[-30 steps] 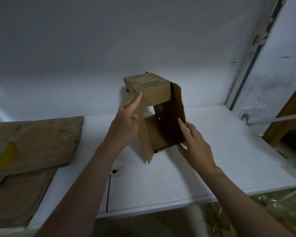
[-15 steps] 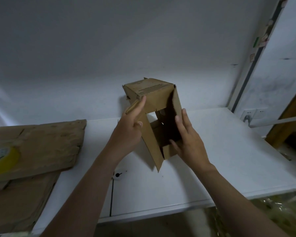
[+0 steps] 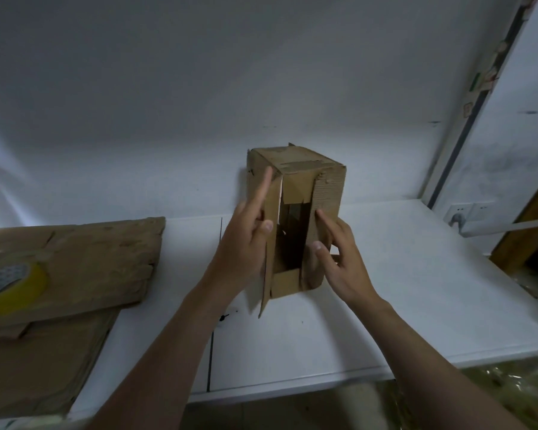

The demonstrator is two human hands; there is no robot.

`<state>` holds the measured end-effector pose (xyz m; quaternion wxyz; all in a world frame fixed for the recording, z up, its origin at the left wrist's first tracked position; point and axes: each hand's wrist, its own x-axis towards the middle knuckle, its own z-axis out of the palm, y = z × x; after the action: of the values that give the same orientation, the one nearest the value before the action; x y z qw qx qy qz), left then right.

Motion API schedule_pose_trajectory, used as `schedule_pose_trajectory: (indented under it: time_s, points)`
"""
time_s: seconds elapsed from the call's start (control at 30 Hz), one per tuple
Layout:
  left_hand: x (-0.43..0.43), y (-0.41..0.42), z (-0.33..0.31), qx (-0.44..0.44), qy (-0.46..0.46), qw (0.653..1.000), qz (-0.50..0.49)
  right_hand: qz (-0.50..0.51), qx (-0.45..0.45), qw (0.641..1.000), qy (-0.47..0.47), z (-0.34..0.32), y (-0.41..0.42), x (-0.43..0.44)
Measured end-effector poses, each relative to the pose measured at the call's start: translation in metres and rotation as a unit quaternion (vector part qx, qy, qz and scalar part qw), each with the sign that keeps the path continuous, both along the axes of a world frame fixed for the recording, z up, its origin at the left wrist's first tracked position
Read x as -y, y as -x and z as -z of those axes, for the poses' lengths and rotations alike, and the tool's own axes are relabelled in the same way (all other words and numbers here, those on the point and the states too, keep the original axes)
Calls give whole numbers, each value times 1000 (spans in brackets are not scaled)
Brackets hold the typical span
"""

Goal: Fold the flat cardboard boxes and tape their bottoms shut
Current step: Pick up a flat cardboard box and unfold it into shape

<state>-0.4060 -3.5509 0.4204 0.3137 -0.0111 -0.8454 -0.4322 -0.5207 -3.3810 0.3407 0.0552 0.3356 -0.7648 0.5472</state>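
A small brown cardboard box (image 3: 305, 162) is held upright above the white table (image 3: 416, 290), its open end turned toward me. My left hand (image 3: 246, 240) grips the long left flap, thumb on its front face and index finger pointing up along the outside. My right hand (image 3: 345, 262) presses the long right flap inward with straight fingers and thumb. The two long flaps stand nearly closed, with a dark gap between them. A short flap shows at the bottom of the opening and another at the top.
A stack of flat cardboard boxes (image 3: 75, 262) lies on the table's left side, with a yellow tape roll (image 3: 13, 283) on top. The wall stands close behind. A socket (image 3: 466, 209) and wooden furniture (image 3: 528, 231) are at the right.
The box has turned so its opening faces me. My right hand has pushed the right flap further inward and my left hand has brought the left flap in, narrowing the gap.
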Motion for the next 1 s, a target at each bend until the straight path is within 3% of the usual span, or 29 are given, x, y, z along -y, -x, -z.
schedule_pose_trajectory:
  time_s: [0.1,0.23,0.33,0.5,0.77,0.87,1.0]
  points:
    - [-9,4,11,-39,-54,998,3,-6,-1,1000,18,-1,-5,2]
    - [-13,9,29,-27,-142,989,-34,-24,-6,999,24,5,-5,0]
    - [-8,14,40,27,-117,989,-86,-18,-2,999,28,6,-3,-2]
    - [-19,18,47,16,-100,995,-22,-44,-34,998,4,17,-5,-3]
    - [-38,19,38,13,-143,989,33,169,-126,976,-56,9,-12,23]
    - [-27,16,26,27,-162,985,57,195,-121,972,-55,-9,-17,20]
    - [14,4,26,111,-83,990,-11,192,-174,956,-135,-39,-25,11]
